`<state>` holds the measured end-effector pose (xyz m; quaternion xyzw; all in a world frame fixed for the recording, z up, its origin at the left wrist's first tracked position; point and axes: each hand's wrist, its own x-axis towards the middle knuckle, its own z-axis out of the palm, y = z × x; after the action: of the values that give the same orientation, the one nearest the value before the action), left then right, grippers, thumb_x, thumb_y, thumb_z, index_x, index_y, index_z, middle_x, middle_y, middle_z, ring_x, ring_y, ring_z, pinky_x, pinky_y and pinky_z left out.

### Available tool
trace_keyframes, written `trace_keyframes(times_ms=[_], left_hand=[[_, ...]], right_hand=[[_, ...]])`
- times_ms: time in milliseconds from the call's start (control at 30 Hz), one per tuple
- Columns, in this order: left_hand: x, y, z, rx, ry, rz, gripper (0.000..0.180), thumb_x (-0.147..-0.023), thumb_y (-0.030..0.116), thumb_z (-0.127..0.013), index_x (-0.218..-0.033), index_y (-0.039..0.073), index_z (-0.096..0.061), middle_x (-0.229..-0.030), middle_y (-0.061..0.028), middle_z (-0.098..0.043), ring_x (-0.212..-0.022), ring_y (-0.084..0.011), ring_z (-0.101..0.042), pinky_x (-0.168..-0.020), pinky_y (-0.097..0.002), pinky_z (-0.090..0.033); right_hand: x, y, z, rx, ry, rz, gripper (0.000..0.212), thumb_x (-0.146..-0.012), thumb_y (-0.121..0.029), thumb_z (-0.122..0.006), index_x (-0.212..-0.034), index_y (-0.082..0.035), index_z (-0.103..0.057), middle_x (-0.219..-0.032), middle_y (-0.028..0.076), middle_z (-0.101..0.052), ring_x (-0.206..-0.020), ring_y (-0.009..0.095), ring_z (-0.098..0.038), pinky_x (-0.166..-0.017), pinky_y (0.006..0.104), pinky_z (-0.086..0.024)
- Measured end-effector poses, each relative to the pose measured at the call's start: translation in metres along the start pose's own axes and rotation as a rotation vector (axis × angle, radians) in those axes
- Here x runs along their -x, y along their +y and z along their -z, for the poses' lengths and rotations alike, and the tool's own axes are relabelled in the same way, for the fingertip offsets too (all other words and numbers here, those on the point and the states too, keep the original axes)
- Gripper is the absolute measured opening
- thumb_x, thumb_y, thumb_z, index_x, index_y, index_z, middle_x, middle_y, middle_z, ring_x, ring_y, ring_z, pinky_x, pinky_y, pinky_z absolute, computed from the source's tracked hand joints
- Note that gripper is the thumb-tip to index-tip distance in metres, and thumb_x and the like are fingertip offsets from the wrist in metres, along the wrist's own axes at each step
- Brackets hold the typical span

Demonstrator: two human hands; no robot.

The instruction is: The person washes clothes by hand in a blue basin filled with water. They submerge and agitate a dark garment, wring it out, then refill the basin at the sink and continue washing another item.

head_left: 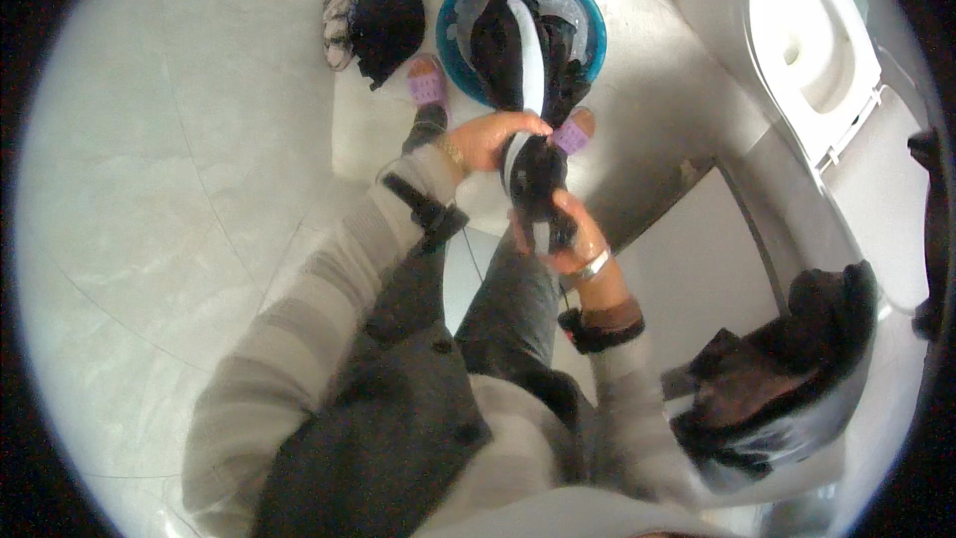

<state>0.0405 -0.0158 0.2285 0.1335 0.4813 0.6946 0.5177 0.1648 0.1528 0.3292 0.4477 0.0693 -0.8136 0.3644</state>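
I am standing on a pale floor and looking down at my two hands. My left hand point(493, 137) is curled tight around the top of a black cloth with a white stripe point(533, 174). My right hand point(566, 234) grips the lower end of the same cloth, so both hands are shut on it, one above the other and close together. The cloth is bunched up between them. The rest of the cloth hangs down into a round blue tub point(453, 20) on the floor just past my feet, and the white stripe runs right up the middle of the pile in the tub. I wear purple sandals point(428, 85), one on each side of the tub's near edge. There is a gold bracelet point(451, 151) on my left wrist and a silver one point(595, 265) on my right wrist. Beside the tub, to the left, lies a dark heap of clothes point(383, 15) with a bit of black and white cloth next to it. A white toilet point(812, 40) with its lid up is off to the right. Lower on the right sits another dark pile of clothes point(772, 379) on a pale ledge.
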Motion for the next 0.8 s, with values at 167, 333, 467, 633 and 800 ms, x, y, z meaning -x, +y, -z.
trace_keyframes(times_ms=[167, 333, 467, 633, 800], left_hand=[[-0.009, -0.002, 0.017, -0.560, -0.141, 0.035, 0.032, -0.078, 0.010, -0.071, -0.108, 0.004, -0.063, -0.105, -0.0130, -0.069, -0.098, -0.0276, -0.068, -0.087, -0.0358, -0.051], [-0.024, -0.017, 0.021, -0.353, 0.038, 0.480, 0.020, -0.080, 0.023, -0.067, -0.091, 0.006, -0.067, -0.085, -0.0142, -0.068, -0.074, -0.0227, -0.066, -0.068, -0.0363, -0.051], [-0.034, -0.034, 0.026, -0.566, 0.196, 0.659, 0.019, -0.081, 0.025, -0.064, -0.088, 0.009, -0.069, -0.082, -0.0169, -0.069, -0.068, -0.0271, -0.065, -0.065, -0.0385, -0.051], [-0.036, -0.053, 0.032, -1.039, 0.085, 0.425, 0.016, -0.076, 0.026, -0.064, -0.079, 0.012, -0.070, -0.074, -0.0184, -0.067, -0.066, -0.0338, -0.067, -0.067, -0.0415, -0.053], [-0.037, -0.080, 0.038, -1.125, 0.191, 0.416, 0.014, -0.072, 0.027, -0.063, -0.075, 0.014, -0.069, -0.072, -0.0198, -0.066, -0.071, -0.0362, -0.069, -0.068, -0.0454, -0.054]], right_hand=[[-0.031, -0.018, -0.004, 0.253, 0.225, -0.047, 0.060, -0.079, -0.034, -0.079, -0.120, 0.002, -0.054, -0.095, 0.007, -0.066, -0.081, 0.018, -0.065, -0.072, 0.0303, -0.054], [-0.063, -0.023, -0.007, 0.650, 0.331, 0.145, 0.075, -0.075, -0.037, -0.079, -0.125, 0.008, -0.048, -0.105, 0.013, -0.064, -0.092, 0.020, -0.065, -0.080, 0.0320, -0.053], [-0.084, -0.026, 0.000, 1.037, 0.440, 0.172, 0.087, -0.071, -0.043, -0.078, -0.129, 0.011, -0.042, -0.114, 0.022, -0.063, -0.101, 0.029, -0.065, -0.089, 0.0353, -0.051], [-0.102, -0.021, 0.002, 1.214, 0.483, 0.206, 0.091, -0.071, -0.050, -0.075, -0.129, 0.011, -0.039, -0.115, 0.030, -0.063, -0.110, 0.043, -0.062, -0.098, 0.0401, -0.047], [-0.108, -0.026, 0.000, 1.307, 0.520, 0.178, 0.090, -0.072, -0.048, -0.072, -0.130, 0.010, -0.036, -0.115, 0.033, -0.062, -0.112, 0.046, -0.060, -0.098, 0.0424, -0.047]])
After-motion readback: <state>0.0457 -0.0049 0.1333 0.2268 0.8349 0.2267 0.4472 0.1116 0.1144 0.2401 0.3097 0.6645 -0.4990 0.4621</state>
